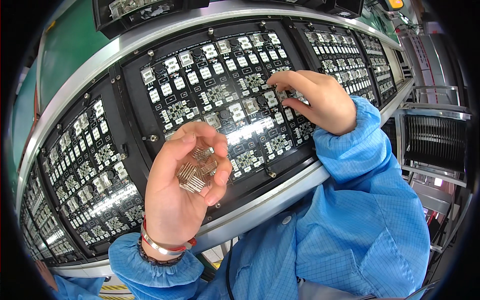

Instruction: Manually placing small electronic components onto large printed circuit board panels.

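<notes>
My left hand (pixel 170 192) is cupped, palm up, around several small silvery metal pieces (pixel 192 177) with thin parallel prongs or fins. It hovers over the near left part of a panel of black circuit boards (pixel 225 75). Farther right, my right hand (pixel 322 102) reaches over the same panel with its fingers bent down. Its index fingertip and thumb stand apart near a square silvery part on the board, and I see nothing between them. White blocks, round black parts and square metal parts cover the boards in rows.
More black-framed board panels lie to the left (pixel 90 170) and right (pixel 340 57) along a metal rail (pixel 260 205). A black bin (pixel 135 15) with metal pieces stands beyond the far rail. At the right is a rack with dark slots (pixel 435 142). Another person's hand (pixel 46 274) shows at lower left.
</notes>
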Tool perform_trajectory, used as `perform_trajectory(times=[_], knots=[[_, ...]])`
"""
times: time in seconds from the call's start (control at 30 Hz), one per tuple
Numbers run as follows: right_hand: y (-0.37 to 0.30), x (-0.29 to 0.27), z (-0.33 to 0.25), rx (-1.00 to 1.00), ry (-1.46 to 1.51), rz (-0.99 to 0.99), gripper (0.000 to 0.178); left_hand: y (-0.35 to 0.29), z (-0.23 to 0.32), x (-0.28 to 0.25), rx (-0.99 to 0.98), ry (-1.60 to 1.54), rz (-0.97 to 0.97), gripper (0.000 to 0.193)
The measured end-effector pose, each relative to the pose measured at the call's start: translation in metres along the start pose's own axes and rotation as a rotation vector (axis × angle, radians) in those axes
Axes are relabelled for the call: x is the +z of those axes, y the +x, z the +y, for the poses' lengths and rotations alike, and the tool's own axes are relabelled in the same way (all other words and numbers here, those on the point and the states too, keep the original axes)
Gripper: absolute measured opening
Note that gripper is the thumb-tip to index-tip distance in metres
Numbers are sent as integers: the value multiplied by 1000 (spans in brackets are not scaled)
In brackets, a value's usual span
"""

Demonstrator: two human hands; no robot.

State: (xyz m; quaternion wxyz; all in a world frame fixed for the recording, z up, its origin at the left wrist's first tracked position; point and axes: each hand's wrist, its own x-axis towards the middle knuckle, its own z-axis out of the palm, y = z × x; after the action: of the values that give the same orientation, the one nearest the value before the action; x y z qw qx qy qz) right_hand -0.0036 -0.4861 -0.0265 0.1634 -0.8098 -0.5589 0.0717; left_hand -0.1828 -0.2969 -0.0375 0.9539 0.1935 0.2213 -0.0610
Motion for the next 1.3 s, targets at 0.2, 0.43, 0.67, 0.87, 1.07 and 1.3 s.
perform_trajectory(times=[0.2, 0.43, 0.67, 0.87, 1.07, 1.3], knots=[[0, -2, 17, 8, 116, 6, 43, -5, -1, 6, 26, 26, 6, 21], [-15, -21, -1, -213, 428, 173, 19, -2, -22, 31, 194, 687, 48, 26], [-43, -20, -31, -201, 1014, 85, 3, 1, -52, 68, 151, 777, -29, 32], [-57, -17, -25, 5, 1178, 56, 4, 15, -78, 69, 212, 783, -31, 33], [-63, -12, -19, 17, 1174, 60, 10, 23, -88, 70, 384, 794, -103, 31], [-61, -9, -19, 79, 1270, -26, 15, 24, -88, 67, 388, 815, -95, 32]])
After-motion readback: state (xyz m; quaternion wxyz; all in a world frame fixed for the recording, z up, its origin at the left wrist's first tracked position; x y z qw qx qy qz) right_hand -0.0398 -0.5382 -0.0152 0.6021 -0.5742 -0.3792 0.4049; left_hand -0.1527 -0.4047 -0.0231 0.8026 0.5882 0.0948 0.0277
